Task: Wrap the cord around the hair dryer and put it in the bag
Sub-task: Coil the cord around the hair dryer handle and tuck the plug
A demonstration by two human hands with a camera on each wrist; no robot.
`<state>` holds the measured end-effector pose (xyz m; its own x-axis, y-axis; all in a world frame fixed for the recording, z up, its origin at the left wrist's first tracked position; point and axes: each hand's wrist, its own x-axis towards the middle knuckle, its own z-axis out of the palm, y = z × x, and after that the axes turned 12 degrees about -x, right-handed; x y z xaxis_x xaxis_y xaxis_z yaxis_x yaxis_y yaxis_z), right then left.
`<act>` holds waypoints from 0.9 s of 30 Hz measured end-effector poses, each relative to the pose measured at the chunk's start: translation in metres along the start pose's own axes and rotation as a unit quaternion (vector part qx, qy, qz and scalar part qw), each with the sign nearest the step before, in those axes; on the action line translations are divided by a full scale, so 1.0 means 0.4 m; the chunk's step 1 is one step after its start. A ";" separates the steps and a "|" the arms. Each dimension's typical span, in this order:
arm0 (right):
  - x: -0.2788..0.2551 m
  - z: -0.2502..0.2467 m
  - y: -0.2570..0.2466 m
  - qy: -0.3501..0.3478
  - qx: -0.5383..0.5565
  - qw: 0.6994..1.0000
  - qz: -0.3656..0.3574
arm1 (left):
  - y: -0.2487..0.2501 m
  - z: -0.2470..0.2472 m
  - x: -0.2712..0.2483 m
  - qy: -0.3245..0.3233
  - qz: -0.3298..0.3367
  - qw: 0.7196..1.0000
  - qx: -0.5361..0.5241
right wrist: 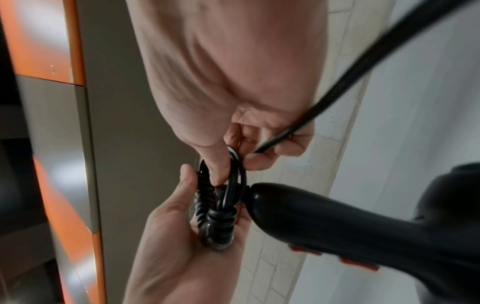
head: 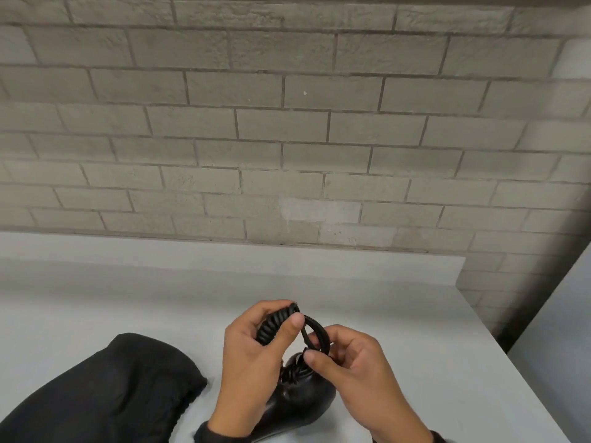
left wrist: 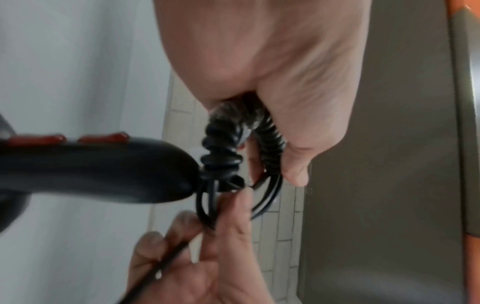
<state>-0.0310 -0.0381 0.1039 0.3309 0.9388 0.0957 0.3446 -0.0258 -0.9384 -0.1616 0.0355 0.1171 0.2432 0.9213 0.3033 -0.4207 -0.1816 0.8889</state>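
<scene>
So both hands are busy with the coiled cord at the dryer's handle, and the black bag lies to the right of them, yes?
Not quite: the head view shows the black bag lying to the left of the hands, on the table. The rest holds.

We see a pale grey table (head: pixel 96 289) filling the lower half of the head view, its far edge running toward three o'clock and ending at a corner. Behind it, from nine to three o'clock, stands a grey brick wall (head: pixel 287 123) laid in staggered courses. At four o'clock a second pale surface (head: pixel 556 346) sits apart from the table, a dark gap between them. In the wrist views we see an orange and grey panel (right wrist: pixel 64 144), blurred.
</scene>
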 end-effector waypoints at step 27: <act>-0.008 -0.035 -0.105 -0.074 0.222 0.960 0.152 | -0.036 -0.001 0.010 0.039 0.140 0.987 0.070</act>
<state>-0.0343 -0.0447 0.1478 0.2174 0.9504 -0.2225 -0.1682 -0.1881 -0.9676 -0.1548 0.0420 0.1055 0.0640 0.8514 0.5207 -0.3351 -0.4731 0.8148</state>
